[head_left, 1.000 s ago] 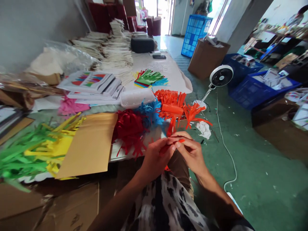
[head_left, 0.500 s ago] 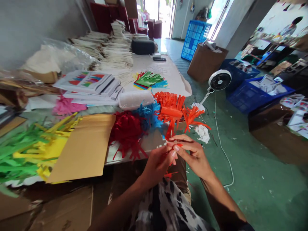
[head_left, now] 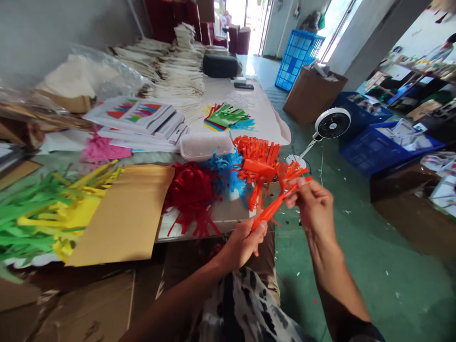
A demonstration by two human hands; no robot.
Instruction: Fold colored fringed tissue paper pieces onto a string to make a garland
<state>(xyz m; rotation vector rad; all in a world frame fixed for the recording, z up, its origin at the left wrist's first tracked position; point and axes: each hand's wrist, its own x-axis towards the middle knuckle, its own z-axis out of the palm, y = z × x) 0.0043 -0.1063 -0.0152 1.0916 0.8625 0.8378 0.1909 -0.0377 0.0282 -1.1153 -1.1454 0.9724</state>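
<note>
Left hand (head_left: 246, 241), right hand (head_left: 315, 202) both clamped on orange strip (head_left: 273, 208); we judge: stretching; next wants even tension.

A single camera on the person's head supplies the whole view, looking forward and steeply down over the patterned clothing (head_left: 245, 304) at the bottom edge. The left hand (head_left: 245, 240) and right hand (head_left: 315, 204) are near the lens, just below and right of centre. The bench (head_left: 265, 104) stretches away on the left — toward a bright doorway (head_left: 255, 33) at the top — while green floor (head_left: 384, 270) spreads along the right.
</note>
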